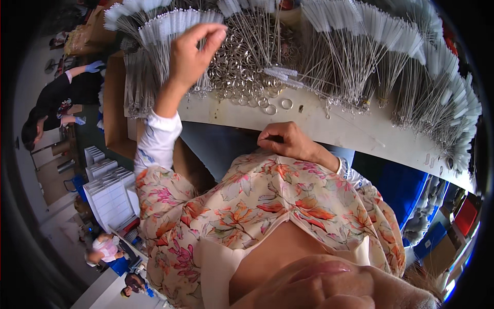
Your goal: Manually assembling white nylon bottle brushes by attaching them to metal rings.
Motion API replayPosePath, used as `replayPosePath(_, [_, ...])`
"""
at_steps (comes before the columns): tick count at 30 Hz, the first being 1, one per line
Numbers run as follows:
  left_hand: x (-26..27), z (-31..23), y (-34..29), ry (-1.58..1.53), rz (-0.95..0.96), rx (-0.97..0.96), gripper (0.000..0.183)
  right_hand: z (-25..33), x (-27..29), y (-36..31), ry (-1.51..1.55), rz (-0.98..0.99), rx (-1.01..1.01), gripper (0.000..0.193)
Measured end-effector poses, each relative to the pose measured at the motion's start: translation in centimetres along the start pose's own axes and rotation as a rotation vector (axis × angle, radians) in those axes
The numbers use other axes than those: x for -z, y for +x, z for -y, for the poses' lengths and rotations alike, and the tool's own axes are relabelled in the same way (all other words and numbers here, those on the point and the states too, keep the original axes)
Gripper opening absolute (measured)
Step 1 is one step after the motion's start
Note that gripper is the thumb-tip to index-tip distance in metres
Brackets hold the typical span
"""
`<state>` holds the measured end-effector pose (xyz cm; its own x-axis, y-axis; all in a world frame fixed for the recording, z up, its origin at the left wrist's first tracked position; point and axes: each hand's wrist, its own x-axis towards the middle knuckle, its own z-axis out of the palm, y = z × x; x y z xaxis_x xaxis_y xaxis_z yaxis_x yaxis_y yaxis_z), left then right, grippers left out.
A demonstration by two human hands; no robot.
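Observation:
My left hand (190, 54) is raised over the far left part of the table, beside a bunch of wire-handled brushes (154, 31) with white bristles. Its thumb and forefinger meet in a pinch, and anything between them is too small to make out. To the right of it lies a heap of metal split rings (236, 67), with a few loose rings (286, 104) near the front edge. My right hand (289, 140) is held just off that edge, in front of my body. Its fingers are curled closed, and whatever they hold is hidden.
More bundled brushes (360, 41) cover the far and right side of the white table (226, 113). A cardboard box (116, 108) stands to the left, with white trays (108, 190) beyond. Other people (46, 108) are at the left, one wearing blue gloves.

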<state>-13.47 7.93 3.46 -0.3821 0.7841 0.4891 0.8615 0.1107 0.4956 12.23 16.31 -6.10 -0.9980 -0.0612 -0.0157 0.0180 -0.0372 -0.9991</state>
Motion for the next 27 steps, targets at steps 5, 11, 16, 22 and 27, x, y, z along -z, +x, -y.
replayPosePath(5, [-3.4, -2.4, -4.0, -0.149, 0.142, 0.190, 0.012, 2.2, 0.6, 0.7, -0.645, -0.435, 0.362, 0.013])
replayPosePath(11, [-7.2, -3.8, -2.8, 0.093, 0.056, -0.040, 0.008, 2.9, 4.0, 1.7, -1.225, -0.749, 0.390, 0.025])
replayPosePath(16, [-10.1, -3.7, -1.3, 0.582, 0.131, -0.034, 0.025, 1.8, 5.3, 2.1, -1.264, -0.765, 0.353, 0.021])
replayPosePath(22, [-8.5, -2.7, -0.5, 0.023, -0.085, 0.313, 0.023, 1.0, 6.1, 1.9, -1.300, -0.733, 0.376, 0.019])
replayPosePath(27, [-3.0, -2.1, 2.4, -0.658, -0.121, 0.562, 0.024, 1.3, 6.3, 1.7, -1.282, -0.758, 0.370, 0.016])
